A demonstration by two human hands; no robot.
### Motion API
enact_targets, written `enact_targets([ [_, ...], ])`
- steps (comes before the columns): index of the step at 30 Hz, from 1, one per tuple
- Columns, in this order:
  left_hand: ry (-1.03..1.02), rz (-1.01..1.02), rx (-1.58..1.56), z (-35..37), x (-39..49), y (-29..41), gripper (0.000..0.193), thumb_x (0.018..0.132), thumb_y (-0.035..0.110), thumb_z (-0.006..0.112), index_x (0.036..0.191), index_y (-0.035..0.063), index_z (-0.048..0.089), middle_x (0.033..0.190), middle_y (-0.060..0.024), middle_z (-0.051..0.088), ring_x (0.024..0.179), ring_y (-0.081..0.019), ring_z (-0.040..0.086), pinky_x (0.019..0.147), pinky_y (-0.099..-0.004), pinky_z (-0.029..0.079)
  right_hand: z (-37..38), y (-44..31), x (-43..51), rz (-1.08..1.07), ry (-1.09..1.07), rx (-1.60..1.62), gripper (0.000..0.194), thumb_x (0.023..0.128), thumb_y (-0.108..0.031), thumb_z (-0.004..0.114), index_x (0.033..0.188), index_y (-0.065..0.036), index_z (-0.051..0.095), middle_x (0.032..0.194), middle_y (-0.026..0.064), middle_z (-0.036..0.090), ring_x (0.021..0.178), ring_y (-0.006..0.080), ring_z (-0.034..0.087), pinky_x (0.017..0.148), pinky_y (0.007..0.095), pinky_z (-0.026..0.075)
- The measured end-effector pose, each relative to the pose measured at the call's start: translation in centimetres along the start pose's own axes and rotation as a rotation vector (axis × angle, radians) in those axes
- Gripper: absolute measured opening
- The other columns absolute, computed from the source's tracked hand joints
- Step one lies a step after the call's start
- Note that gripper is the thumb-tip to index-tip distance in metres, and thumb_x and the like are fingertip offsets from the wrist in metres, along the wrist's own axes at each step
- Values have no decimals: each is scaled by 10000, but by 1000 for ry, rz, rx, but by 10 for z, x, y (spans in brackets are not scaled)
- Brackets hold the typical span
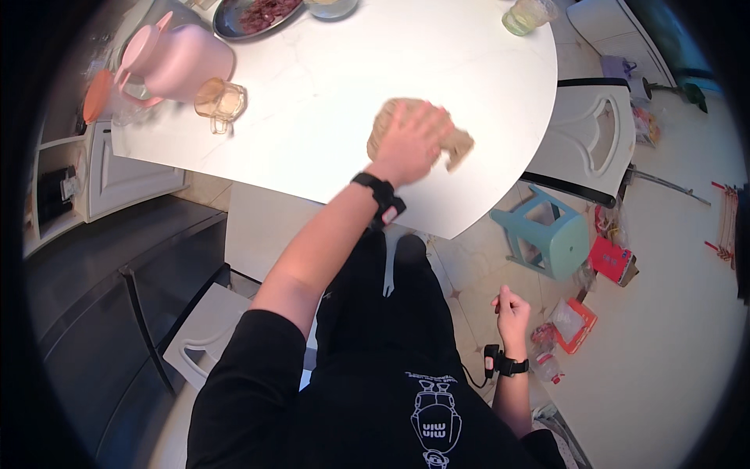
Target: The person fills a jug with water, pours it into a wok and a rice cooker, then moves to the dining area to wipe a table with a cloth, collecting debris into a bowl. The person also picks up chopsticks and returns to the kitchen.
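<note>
A crumpled tan cloth lies on the white tabletop near its rounded right end. My left hand is over it, palm down, pressing and holding it against the surface; the palm side is hidden. Cloth shows on both sides of the fingers. Away from the table, my right hand is at my right side above the floor, its fingers curled, with nothing visible in it. Both wrists wear black straps with small devices.
A pink jug and an amber glass mug stand at the table's left. Farther back are a metal plate of dark red food, a glass bowl and a greenish cup. White chair and teal stool are right.
</note>
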State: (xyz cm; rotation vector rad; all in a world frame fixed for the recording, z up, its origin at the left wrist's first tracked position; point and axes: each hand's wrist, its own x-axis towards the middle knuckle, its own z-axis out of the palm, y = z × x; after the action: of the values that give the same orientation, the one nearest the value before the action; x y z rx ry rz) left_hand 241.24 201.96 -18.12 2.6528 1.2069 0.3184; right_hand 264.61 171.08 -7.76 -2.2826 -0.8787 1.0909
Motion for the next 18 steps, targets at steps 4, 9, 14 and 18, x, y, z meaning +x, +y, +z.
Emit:
enact_targets([
  [4,-26,187,-163,-6,-47,30,576,867,170,627,1424,179,480,1487,4,436,1381,-217,368,1167,-492,229,0,-2,7,5,-19,-2,491,1011,-319,548,642,-3,614,566,-16,506,540,59,449,516,238,342],
  [9,-22,158,-177,-31,-146,7,550,806,95,631,1347,179,575,1349,11,559,1178,-200,519,1004,-403,379,-7,-1,13,-9,-9,70,486,996,-340,566,656,2,625,552,-16,498,546,60,454,523,247,354],
  [14,-9,-268,-257,-68,-211,-24,447,795,-12,594,1227,101,616,1140,-133,572,1040,-342,551,902,-426,475,-14,11,19,-7,17,87,483,991,-344,572,655,0,624,557,-19,501,549,63,456,527,248,357],
  [18,462,-448,-201,-96,-180,-73,371,857,-13,572,1218,61,615,1079,-173,538,1017,-344,546,912,-404,461,-12,11,29,-81,6,102,477,989,-340,574,652,-6,625,557,-17,504,548,64,459,527,248,358],
])
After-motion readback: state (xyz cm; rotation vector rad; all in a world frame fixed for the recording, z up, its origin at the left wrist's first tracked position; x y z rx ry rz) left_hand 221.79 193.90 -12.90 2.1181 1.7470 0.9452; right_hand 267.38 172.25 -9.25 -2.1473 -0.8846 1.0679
